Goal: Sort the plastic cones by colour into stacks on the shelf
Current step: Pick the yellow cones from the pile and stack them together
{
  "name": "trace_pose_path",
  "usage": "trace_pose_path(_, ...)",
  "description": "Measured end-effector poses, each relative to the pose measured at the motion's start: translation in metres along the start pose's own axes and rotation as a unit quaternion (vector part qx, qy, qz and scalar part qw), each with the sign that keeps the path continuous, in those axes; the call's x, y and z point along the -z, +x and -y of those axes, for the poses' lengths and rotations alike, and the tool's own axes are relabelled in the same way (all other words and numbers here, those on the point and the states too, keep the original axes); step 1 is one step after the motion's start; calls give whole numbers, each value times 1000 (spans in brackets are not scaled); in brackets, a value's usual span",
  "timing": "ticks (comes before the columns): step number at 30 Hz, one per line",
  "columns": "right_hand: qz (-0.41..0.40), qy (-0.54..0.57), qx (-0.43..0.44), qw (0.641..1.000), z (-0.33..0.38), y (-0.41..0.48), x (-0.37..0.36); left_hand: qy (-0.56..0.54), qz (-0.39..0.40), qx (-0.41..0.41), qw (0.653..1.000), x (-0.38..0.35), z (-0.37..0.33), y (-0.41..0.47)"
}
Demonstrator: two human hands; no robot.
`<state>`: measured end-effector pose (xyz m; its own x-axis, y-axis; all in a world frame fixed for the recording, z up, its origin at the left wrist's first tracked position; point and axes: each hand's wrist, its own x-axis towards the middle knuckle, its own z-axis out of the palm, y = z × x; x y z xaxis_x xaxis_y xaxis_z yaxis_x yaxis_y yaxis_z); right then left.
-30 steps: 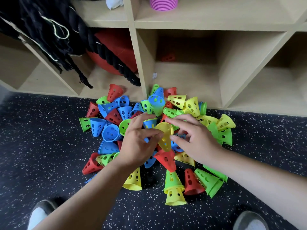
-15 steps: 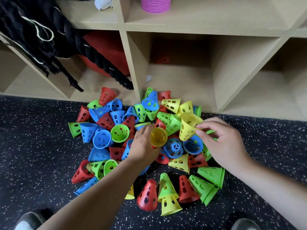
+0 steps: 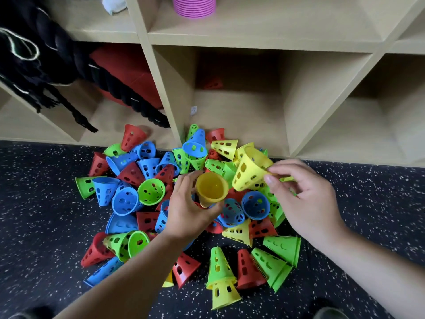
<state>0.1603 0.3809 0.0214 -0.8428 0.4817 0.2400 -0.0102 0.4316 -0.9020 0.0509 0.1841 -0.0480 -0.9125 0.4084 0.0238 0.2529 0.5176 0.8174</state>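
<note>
Plastic, thin and pierced with holes: likely featherweight, stiff enough to keep shape, a little springy at the rim. Heaped as a mixed pile of cones point(image 3: 125, 200), red, blue, green and yellow, on the speckled floor point(image 3: 41, 215) just in front of the shelf point(image 3: 241, 125); no sorted stack of them seen in the cubbies. Near the middle, held mouth-up in the left hand point(image 3: 184, 215): a deeper yellow cone point(image 3: 211, 188), fingers and thumb curled round its wall. Just to the right, tilted, a paler yellow cone point(image 3: 249, 172), pinched at the rim by thumb and forefinger of the right hand point(image 3: 305, 203), other fingers loosely bent. Probably about to nest one inside the other. Best taken by the rim or round the wide end; should nest easily, may wedge if pressed hard.
</note>
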Motion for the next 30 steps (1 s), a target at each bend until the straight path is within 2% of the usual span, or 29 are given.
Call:
trace_pose_path(6,5,10,12,1000,21,6,-7,-78,-18,-6,997,4,-33,-4)
trace_pose_path(10,124,-35,47,991,22,1,-9,-77,-25,-37,996,5,-47,-6)
trace_pose_path(11,124,-38,47,990,20,0,-8,-78,-26,-40,996,6,-47,-7)
trace_pose_path(13,68,-42,18,997,11,4,-5,-85,-27,-39,995,8,-47,-10)
trace_pose_path(15,6,-78,-47,996,-7,14,-1,-82,-30,-33,996,10,-43,-12)
trace_pose_path(17,-8,-137,-109,985,-28,32,-1,-72,-38,-24,996,11,-35,-15)
trace_pose_path(19,31,-194,-123,973,-46,54,-6,-64,-45,-10,997,11,-27,-17)
trace_pose_path(22,115,-284,-76,949,-68,93,-21,-61,-46,-2,997,9,-22,-17)
trace_pose_path(26,196,-349,-63,914,-91,132,-36,-79,-38,1,996,8,-22,-12)
trace_pose_path(28,201,-373,-59,904,-99,138,-37,-82,-32,6,996,6,-22,-7)
trace_pose_path(30,173,-367,-52,913,-104,135,-34,-93,-31,14,995,5,-23,-2)
